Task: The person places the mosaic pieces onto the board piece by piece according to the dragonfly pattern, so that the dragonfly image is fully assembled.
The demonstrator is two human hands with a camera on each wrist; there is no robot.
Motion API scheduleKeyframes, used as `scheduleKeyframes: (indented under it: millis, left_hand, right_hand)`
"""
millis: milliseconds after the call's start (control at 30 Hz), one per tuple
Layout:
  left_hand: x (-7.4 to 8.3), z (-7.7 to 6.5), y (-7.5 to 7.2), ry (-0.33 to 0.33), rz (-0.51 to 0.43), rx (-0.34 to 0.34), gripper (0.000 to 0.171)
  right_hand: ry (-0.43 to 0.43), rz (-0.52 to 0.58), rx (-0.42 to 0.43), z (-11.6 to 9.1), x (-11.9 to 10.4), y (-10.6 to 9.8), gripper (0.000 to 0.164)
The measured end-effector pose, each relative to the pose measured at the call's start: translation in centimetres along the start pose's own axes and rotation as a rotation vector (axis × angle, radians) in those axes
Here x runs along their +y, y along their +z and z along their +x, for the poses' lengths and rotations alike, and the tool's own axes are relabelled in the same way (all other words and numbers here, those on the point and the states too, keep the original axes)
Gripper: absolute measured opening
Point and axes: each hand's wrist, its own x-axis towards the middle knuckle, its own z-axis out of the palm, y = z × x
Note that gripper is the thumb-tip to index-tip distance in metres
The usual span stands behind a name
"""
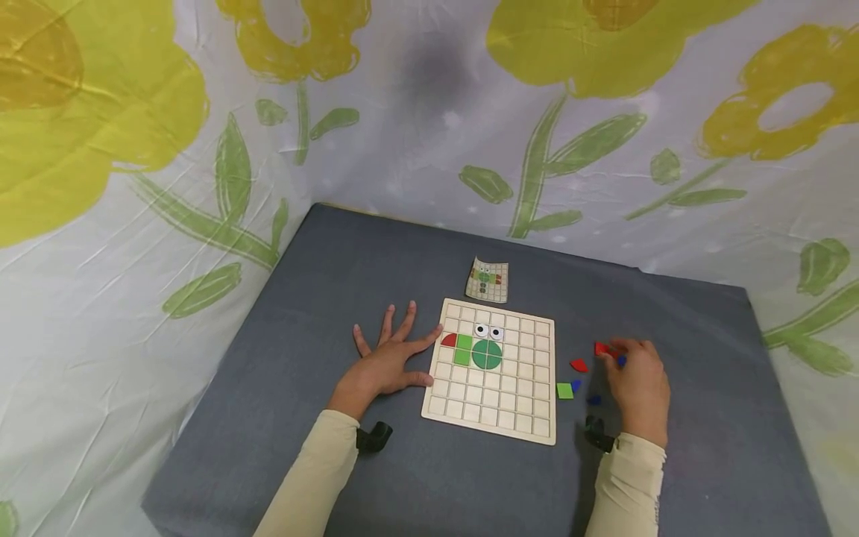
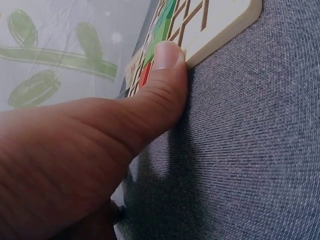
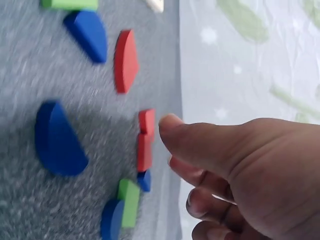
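A wooden grid board [image 1: 496, 403] lies on the dark table. It bears a red quarter-round piece [image 1: 449, 340], light green pieces [image 1: 463, 349], a dark green disc of quarter pieces [image 1: 487, 354] and two eye pieces [image 1: 481, 330]. Spread fingers of my left hand [image 1: 385, 367] rest along its left edge; the thumb [image 2: 167, 57] touches the edge in the left wrist view. My right hand [image 1: 640, 384] is over loose pieces right of the board. Its thumb [image 3: 172, 125] and loosely bent fingers are near two red pieces [image 3: 145, 150], with nothing visibly held.
Other loose pieces lie around there: a red one [image 1: 579, 365], a light green square [image 1: 565, 391] and blue ones [image 3: 55, 142]. Behind the board stands a small curled picture card [image 1: 488, 282]. Flower-printed cloth [image 1: 416, 164] hangs beyond the table [image 1: 335, 268].
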Motion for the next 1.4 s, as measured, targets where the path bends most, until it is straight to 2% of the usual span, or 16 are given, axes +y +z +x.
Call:
scheduleKeyframes:
  millis: [267, 433, 1267, 1400]
  left_hand:
    - [-0.1, 0.0, 0.0, 0.007, -0.006, -0.001, 0.097]
    - [-0.1, 0.1, 0.0, 0.006, 0.004, 0.0, 0.097]
    - [0.1, -0.1, -0.1, 0.001, 0.008, 0.012, 0.097]
    - [0.0, -0.2, -0.1, 0.001, 0.001, 0.012, 0.097]
  right_hand:
    - [0.055, -0.016, -0.028, 0.2, 1.4, 0.4, 0.032]
    - [0.057, -0.012, -0.032, 0.5, 1.8, 0.5, 0.029]
    - [0.081, -0.015, -0.149, 0.9, 2.3, 0.1, 0.035]
    - [0.088, -0.02, -0.178, 0.7, 2.3, 0.1, 0.032]
